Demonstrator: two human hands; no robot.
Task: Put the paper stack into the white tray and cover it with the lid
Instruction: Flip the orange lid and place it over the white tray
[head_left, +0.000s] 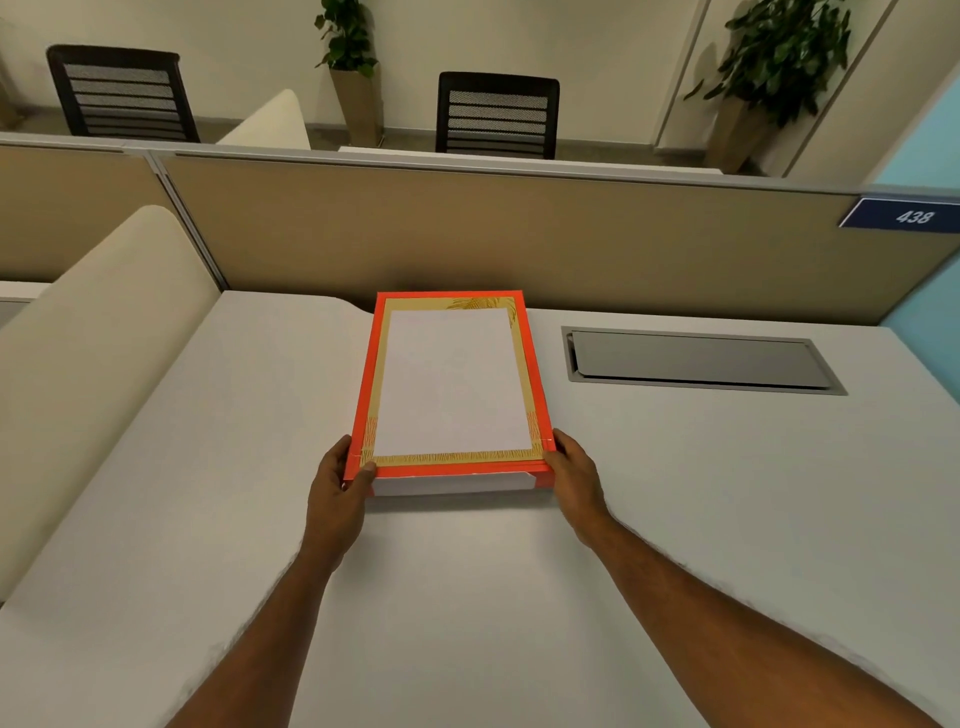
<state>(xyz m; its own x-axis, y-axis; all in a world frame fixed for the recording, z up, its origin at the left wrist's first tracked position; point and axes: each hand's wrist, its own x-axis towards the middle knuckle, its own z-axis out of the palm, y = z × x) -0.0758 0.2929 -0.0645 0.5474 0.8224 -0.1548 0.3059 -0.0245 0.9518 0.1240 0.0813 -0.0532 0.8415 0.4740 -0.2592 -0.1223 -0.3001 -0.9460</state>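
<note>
Both hands grip the near corners of the orange-red lid (451, 384): the left hand (336, 496) has its thumb on the top rim and its fingers curled down the left side, while the right hand (574, 480) clasps the opposite corner the same way. Between the hands, under the lid's near edge, a white band shows; it reads as the wall of the white tray (452, 484), though whether the lid is fully seated cannot be told. No paper stack shows apart from the box; the plain white panel on top may be a loose sheet or part of the lid. Uneven pressure from one hand could cock the lid so it jams on the tray wall, and a push forward could skid the box across the smooth, matte white desk (675, 493) toward the beige partition (519, 239) beyond the fingertips. By its look the lid is stiff glossy cardboard, flat and rectangular, with a gold patterned border. Right of the right hand and farther off, a grey metal cable hatch (701, 361) sits flush in the desk
</note>
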